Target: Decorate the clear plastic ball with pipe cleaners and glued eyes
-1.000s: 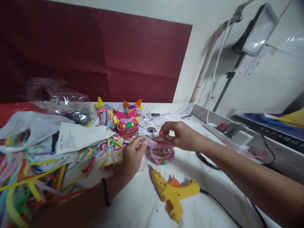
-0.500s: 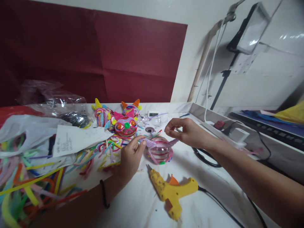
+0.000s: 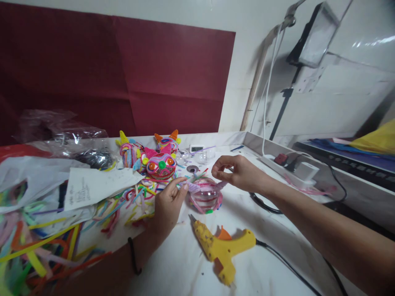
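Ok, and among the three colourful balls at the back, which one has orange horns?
The rear ball, partly behind the front ball with the green nose. Its horns are orange; pink on the front ball, yellow on the left ball.

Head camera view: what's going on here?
A person's left hand pinches the lilac, fuzzy ear-like piece on a clear, round ornament banded in pink. The right hand is raised by the ornament's right side, fingers curled; whether it holds anything is unclear. A yellow glue gun lies on the white tabletop in front, and three colourful, eared ornaments sit farther back, near scattered fuzzy strips.
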`<state>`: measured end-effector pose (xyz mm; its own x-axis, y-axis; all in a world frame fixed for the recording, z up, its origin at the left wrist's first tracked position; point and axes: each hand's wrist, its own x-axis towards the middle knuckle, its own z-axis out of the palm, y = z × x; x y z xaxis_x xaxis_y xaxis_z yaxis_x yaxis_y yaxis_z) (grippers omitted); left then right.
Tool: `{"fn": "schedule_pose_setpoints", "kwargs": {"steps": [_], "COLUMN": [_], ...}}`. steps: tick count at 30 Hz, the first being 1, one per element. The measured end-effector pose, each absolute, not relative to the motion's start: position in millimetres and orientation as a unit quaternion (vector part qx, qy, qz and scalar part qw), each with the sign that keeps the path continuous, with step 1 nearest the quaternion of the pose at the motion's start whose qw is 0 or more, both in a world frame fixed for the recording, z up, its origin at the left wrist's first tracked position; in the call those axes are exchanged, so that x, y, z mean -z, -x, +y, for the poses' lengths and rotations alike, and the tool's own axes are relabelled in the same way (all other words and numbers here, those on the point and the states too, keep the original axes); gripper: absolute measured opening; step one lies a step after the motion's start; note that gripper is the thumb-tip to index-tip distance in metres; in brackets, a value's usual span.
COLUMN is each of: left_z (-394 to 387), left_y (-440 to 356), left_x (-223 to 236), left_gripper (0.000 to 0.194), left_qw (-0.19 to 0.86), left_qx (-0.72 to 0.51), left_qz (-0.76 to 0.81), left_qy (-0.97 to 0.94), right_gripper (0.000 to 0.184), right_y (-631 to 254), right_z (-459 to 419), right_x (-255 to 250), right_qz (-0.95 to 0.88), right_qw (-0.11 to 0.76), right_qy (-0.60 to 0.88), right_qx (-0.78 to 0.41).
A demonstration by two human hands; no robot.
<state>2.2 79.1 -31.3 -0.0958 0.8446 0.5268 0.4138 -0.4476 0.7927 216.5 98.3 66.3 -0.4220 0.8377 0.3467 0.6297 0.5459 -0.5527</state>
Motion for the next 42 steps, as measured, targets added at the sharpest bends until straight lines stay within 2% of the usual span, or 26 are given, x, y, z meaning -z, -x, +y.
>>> {"fn": "schedule_pose_setpoints", "kwargs": {"steps": [10,22,33,38,42], "left_z": [78.5,77.5,78.2,78.6,79.2], "left_y": [-1.5,-1.2,0.3,1.2,0.9], "left_x": [30.8,30.1,30.5,30.9,31.2], "left_gripper": [0.040,0.041,0.038,0.039,0.035], "left_qw": [0.191,0.187,0.183,0.183,0.173], "left_qx": [-0.559,-0.554,-0.550,-0.549,-0.552], "left_qz": [0.496,0.500,0.501,0.500,0.500], "left_qy": [-0.637,-0.639,-0.642,-0.644,-0.645], "right_gripper": [0.011,0.024,0.050,0.047,0.030], "right_y": [-217.5,-227.5,-237.3,-240.1,-234.2], "right_z": [96.1,93.8,86.5,85.9,82.3], "right_x": [-65.7,-64.7,-58.5,-54.5,-59.3], "right_qz": [-0.824,-0.801,-0.770,-0.775,-0.799], "right_qw": [0.303,0.326,0.351,0.354,0.343], "right_qy": [0.445,0.472,0.496,0.488,0.475], "right_qx": [-0.176,-0.173,-0.193,-0.189,-0.133]}}
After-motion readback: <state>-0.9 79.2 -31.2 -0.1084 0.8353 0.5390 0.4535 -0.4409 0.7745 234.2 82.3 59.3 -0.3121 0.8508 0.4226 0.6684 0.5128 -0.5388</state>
